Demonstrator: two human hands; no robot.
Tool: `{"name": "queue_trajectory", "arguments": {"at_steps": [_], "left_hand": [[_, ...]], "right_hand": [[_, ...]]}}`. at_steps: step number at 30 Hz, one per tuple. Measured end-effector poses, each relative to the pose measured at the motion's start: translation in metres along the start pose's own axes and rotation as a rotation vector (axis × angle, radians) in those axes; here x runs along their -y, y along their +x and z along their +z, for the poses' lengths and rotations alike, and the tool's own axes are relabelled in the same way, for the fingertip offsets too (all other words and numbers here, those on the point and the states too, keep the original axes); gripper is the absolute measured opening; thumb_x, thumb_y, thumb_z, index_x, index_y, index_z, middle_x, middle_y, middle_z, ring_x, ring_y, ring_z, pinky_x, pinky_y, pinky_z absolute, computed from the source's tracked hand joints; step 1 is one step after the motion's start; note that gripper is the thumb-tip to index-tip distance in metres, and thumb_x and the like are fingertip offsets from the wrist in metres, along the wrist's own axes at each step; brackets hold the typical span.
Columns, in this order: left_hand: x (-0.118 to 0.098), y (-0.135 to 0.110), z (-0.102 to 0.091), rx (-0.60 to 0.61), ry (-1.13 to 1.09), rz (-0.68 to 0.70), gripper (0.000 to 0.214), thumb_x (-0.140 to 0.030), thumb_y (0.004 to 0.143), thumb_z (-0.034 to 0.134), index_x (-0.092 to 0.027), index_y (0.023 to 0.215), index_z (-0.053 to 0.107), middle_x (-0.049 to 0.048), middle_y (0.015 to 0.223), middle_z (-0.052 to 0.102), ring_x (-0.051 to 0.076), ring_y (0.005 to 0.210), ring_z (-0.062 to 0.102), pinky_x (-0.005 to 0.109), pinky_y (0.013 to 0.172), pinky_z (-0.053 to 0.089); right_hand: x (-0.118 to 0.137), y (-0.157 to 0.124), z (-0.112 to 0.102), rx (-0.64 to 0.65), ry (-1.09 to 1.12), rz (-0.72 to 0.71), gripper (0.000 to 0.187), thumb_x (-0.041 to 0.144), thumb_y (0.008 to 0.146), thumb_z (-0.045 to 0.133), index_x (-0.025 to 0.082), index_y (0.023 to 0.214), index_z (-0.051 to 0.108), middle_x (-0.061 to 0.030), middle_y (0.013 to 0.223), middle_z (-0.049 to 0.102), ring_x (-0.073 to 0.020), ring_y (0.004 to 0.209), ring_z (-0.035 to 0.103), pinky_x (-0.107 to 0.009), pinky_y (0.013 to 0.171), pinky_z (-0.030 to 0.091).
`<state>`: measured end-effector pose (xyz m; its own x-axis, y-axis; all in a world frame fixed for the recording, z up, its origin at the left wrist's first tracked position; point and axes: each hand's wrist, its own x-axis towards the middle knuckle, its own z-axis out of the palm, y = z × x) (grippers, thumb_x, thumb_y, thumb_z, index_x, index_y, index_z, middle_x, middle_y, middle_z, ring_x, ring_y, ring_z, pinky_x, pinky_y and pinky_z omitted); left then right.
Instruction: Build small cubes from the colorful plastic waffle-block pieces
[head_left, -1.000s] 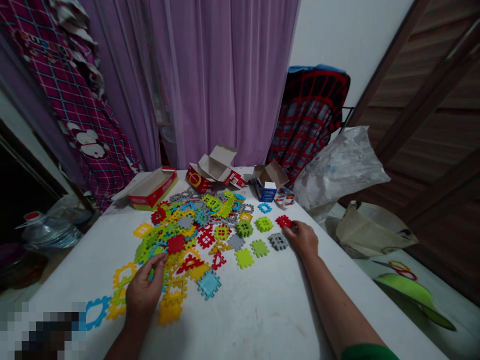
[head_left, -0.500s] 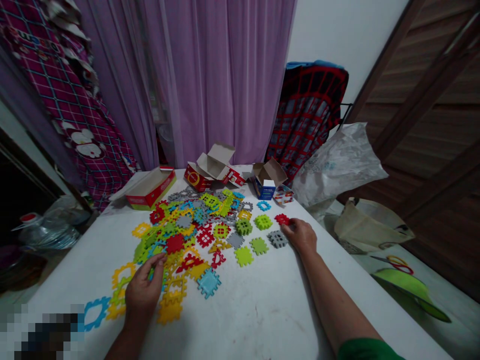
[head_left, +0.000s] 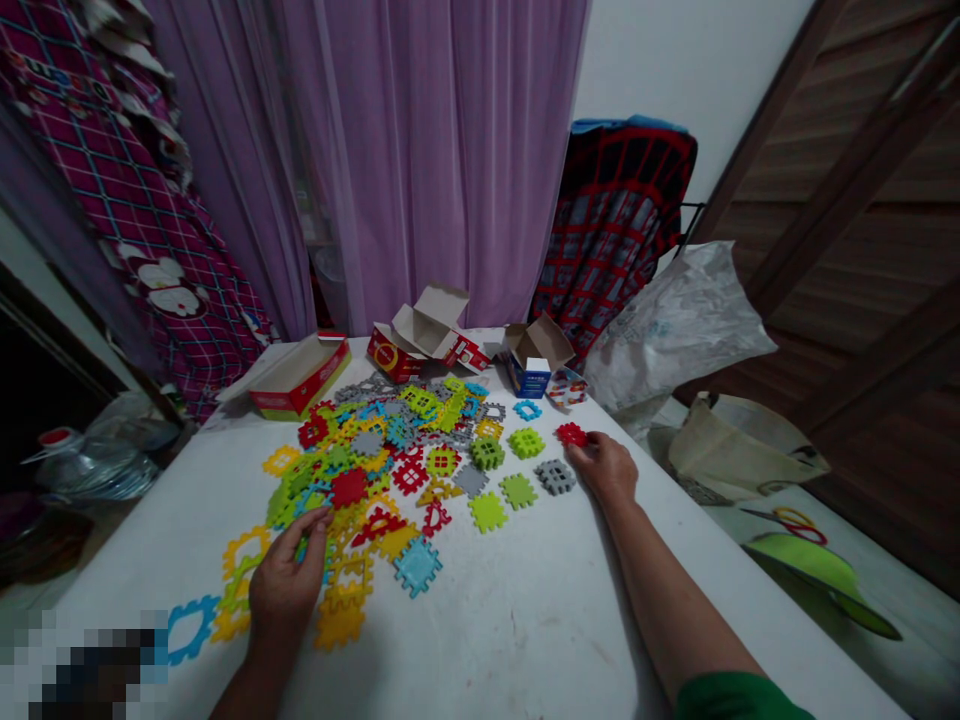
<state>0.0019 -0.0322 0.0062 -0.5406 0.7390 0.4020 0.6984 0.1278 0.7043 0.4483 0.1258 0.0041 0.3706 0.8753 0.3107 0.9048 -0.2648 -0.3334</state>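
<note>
The red piece [head_left: 571,434], probably light, stiff plastic best taken by its rim, lies at the fingertips of the right hand [head_left: 607,470], its edge toothed; whether those fingers pinch or merely touch it, I cannot tell. The left hand [head_left: 289,572] curls its fingers beside the pile of pieces [head_left: 368,443], grip unclear.

the red piece [head_left: 571,434] has slid a little to the right and slightly farther up the table [head_left: 517,620] over the last half second. the right hand [head_left: 609,468] has gone along with it, fingers at the piece's near right edge. that leaves a wider gap to the bright green piece [head_left: 526,443] on its left, and a bit more room from the grey piece [head_left: 555,477] nearer the person. the head's view has drifted slightly rightward too.
</note>
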Motion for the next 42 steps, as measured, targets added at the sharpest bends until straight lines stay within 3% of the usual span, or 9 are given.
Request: {"name": "queue_trajectory", "arguments": {"at_steps": [5,16,19,22,25,28,35,39,42], "left_hand": [[0.002,0.004,-0.004,0.050,0.022,-0.019,0.035,-0.051,0.081,0.052,-0.028,0.098,0.073,0.0004,0.097,0.078,0.022,0.095,0.072,0.028,0.078,0.058],[0.009,0.006,-0.004,0.056,0.054,0.021,0.032,-0.051,0.082,0.053,-0.031,0.097,0.073,-0.0013,0.095,0.078,0.021,0.089,0.073,0.027,0.075,0.058],[0.003,0.005,-0.004,0.038,0.037,0.003,0.033,-0.051,0.081,0.052,-0.030,0.096,0.073,-0.0010,0.094,0.078,0.020,0.086,0.073,0.027,0.074,0.058],[-0.001,0.005,-0.003,0.008,0.028,-0.009,0.033,-0.051,0.081,0.052,-0.030,0.094,0.074,-0.0008,0.092,0.078,0.021,0.087,0.073,0.028,0.073,0.058],[-0.002,0.005,-0.002,0.020,0.020,-0.010,0.034,-0.051,0.080,0.051,-0.030,0.094,0.074,-0.0003,0.092,0.078,0.021,0.089,0.073,0.028,0.074,0.058],[-0.002,0.005,-0.002,0.040,-0.004,-0.012,0.035,-0.050,0.081,0.050,-0.028,0.096,0.074,0.0007,0.093,0.078,0.022,0.091,0.073,0.029,0.078,0.057],[-0.007,0.003,-0.001,0.037,-0.072,0.010,0.032,-0.045,0.083,0.049,-0.027,0.095,0.073,0.0007,0.093,0.078,0.020,0.090,0.073,0.028,0.081,0.057],[-0.007,0.003,0.001,0.030,-0.060,0.019,0.028,-0.038,0.084,0.050,-0.027,0.095,0.073,0.0004,0.095,0.078,0.019,0.091,0.072,0.028,0.082,0.056],[-0.006,0.003,0.003,0.022,-0.063,0.019,0.026,-0.036,0.085,0.051,-0.028,0.095,0.073,-0.0001,0.097,0.078,0.018,0.092,0.072,0.027,0.083,0.055]], "right_hand": [[-0.013,0.023,0.000,0.036,-0.005,0.109,0.052,0.055,0.079,0.059,0.017,0.113,0.069,-0.0146,0.106,0.072,-0.0285,0.096,0.063,-0.033,0.073,0.042],[-0.024,0.043,0.009,0.018,0.009,0.008,0.047,0.050,0.077,0.059,0.017,0.108,0.070,-0.0148,0.104,0.071,-0.0270,0.095,0.062,-0.034,0.078,0.042],[-0.025,0.043,0.010,0.004,0.085,0.013,0.052,0.052,0.073,0.063,0.015,0.108,0.069,-0.0159,0.107,0.069,-0.0278,0.099,0.060,-0.034,0.080,0.043],[-0.027,0.042,0.009,-0.062,0.244,0.125,0.047,0.049,0.070,0.062,0.014,0.101,0.069,-0.0151,0.105,0.068,-0.0273,0.098,0.059,-0.034,0.080,0.043],[-0.030,0.035,0.005,-0.119,0.343,0.256,0.036,0.040,0.072,0.052,0.015,0.092,0.069,-0.0125,0.094,0.068,-0.0261,0.091,0.059,-0.034,0.077,0.044],[-0.032,0.022,-0.002,-0.131,0.377,0.299,0.033,0.036,0.072,0.047,0.016,0.087,0.068,-0.0095,0.085,0.068,-0.0249,0.084,0.059,-0.034,0.074,0.044],[-0.030,-0.018,-0.012,-0.105,0.545,0.329,0.030,0.041,0.065,0.057,0.018,0.080,0.069,-0.0057,0.072,0.067,-0.0235,0.072,0.059,-0.033,0.065,0.044],[-0.022,-0.036,-0.012,-0.176,0.658,0.353,0.029,0.043,0.060,0.059,0.019,0.073,0.067,-0.0036,0.065,0.065,-0.0232,0.068,0.058,-0.035,0.065,0.045],[-0.009,-0.050,-0.015,-0.245,0.695,0.362,0.030,0.044,0.062,0.057,0.019,0.075,0.065,-0.0044,0.071,0.066,-0.0230,0.072,0.059,-0.035,0.069,0.046]]}}
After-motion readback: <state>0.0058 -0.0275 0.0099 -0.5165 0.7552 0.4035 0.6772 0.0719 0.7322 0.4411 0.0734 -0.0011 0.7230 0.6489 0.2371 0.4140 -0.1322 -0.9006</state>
